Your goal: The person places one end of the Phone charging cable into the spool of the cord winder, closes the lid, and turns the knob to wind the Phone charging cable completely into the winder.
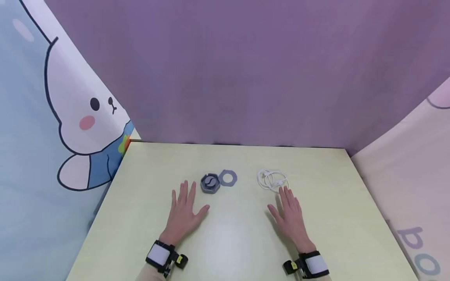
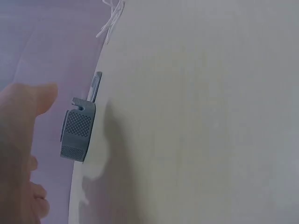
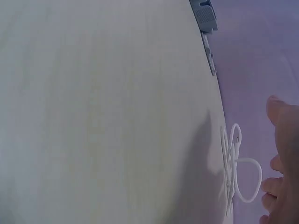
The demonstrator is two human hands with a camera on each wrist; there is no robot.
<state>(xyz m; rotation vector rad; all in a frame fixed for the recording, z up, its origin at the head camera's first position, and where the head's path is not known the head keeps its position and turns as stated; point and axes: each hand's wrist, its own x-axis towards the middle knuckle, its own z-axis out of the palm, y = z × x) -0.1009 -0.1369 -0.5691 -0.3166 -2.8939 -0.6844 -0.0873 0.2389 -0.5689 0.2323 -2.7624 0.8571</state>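
Note:
My left hand (image 1: pixel 182 216) is spread over the table with straight fingers, holding nothing. Just beyond its thumb and fingertips sits a grey hexagonal case (image 1: pixel 210 183) with a curved divider inside and dotted texture on its sides, as the left wrist view shows. A flat grey hexagonal ring (image 1: pixel 228 178), like a lid with a round hole, lies against the case's right side. Fingers extended, my right hand (image 1: pixel 290 218) holds nothing either. Its fingertips overlap the near edge of a loosely coiled white cable (image 1: pixel 272 180) in the head view; the right wrist view shows loops (image 3: pixel 247 186) standing up from the table.
The pale wooden table (image 1: pixel 239 249) has its back edge against a purple curtain (image 1: pixel 246 78). Printed fabric with a cartoon animal (image 1: pixel 84 101) hangs at the left, and a pale cloth (image 1: pixel 404 175) at the right. Each wrist wears a strapped camera.

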